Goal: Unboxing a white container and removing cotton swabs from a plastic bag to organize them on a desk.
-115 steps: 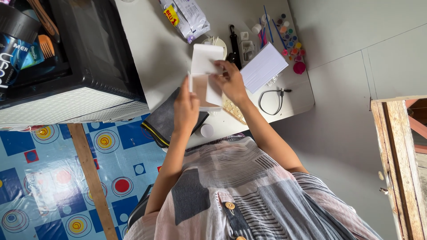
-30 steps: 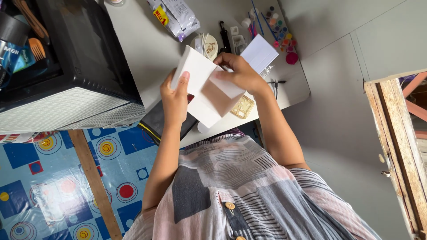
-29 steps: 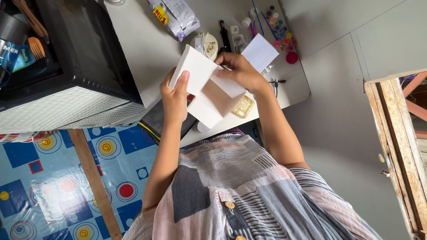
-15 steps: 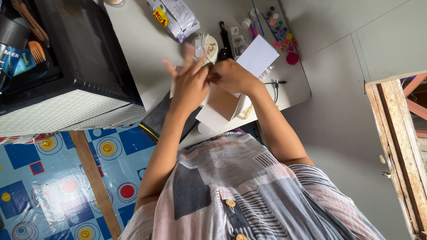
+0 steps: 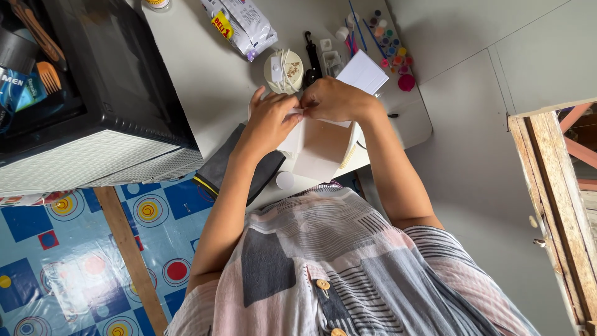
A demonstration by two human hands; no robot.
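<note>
Nearest the camera is the person's patterned, buttoned shirt [image 5: 348, 274], with both bare forearms reaching out from it toward the white table [image 5: 205, 81]. Just past the shirt, at the near table edge, a dark flat pouch [image 5: 233, 165] lies partly over the rim, and a small white round cap [image 5: 285, 180] sits beside it.

Above that edge both hands meet on a folded sheet of white paper [image 5: 320, 149], held just over the table rather than lying flat on it. The left hand [image 5: 268, 121] grips the sheet's left upper part, fingers pressed down onto the fold, one fingertip raised. The right hand [image 5: 336, 101] is curled over the top edge, its fingers bunched together and pinching the paper where the two hands touch.

Just beyond the hands stands a round tan container [image 5: 284, 70], with a black tool [image 5: 313, 57] next to it and a loose white card [image 5: 362, 73] on the right. Farther still lie small paint pots [image 5: 388, 43] and a printed plastic packet [image 5: 242, 25]. On the left a black appliance [image 5: 93, 106] fills the table, above a blue patterned floor [image 5: 62, 261].
</note>
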